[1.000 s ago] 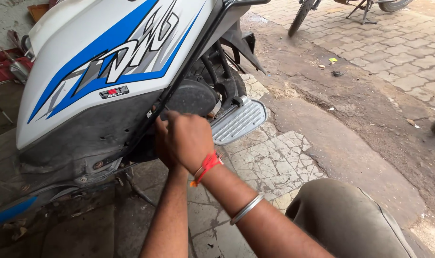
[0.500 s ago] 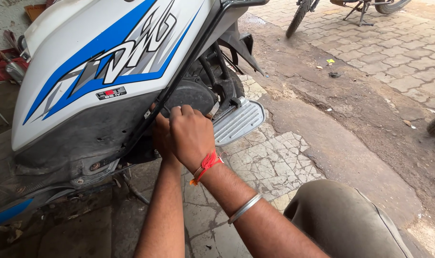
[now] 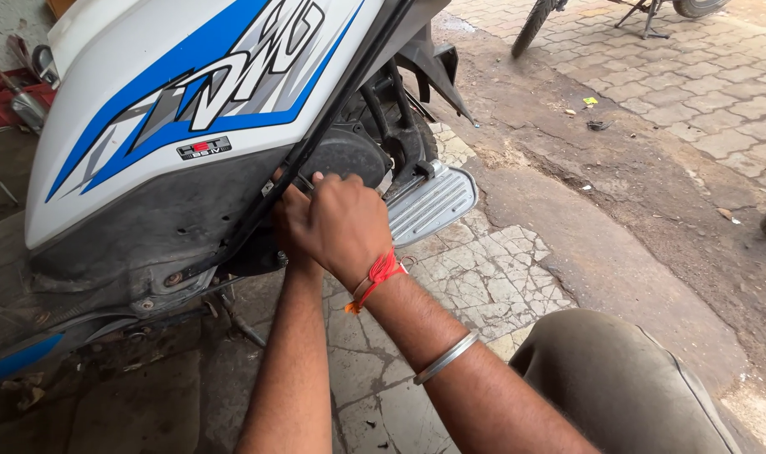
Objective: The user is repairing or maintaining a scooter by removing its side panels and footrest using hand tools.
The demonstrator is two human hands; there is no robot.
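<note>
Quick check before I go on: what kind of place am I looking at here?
Probably a roadside scooter repair spot, outdoors. A white and blue scooter body panel stands on cracked paving, both hands work under it, and another parked bike's black wheel shows behind.

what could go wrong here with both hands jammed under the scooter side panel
The right hand covers the left hand, so the work spot is hidden and a slip could scrape knuckles on the black engine cover. The red thread wristband and steel bangle might snag on the panel edge.
</note>
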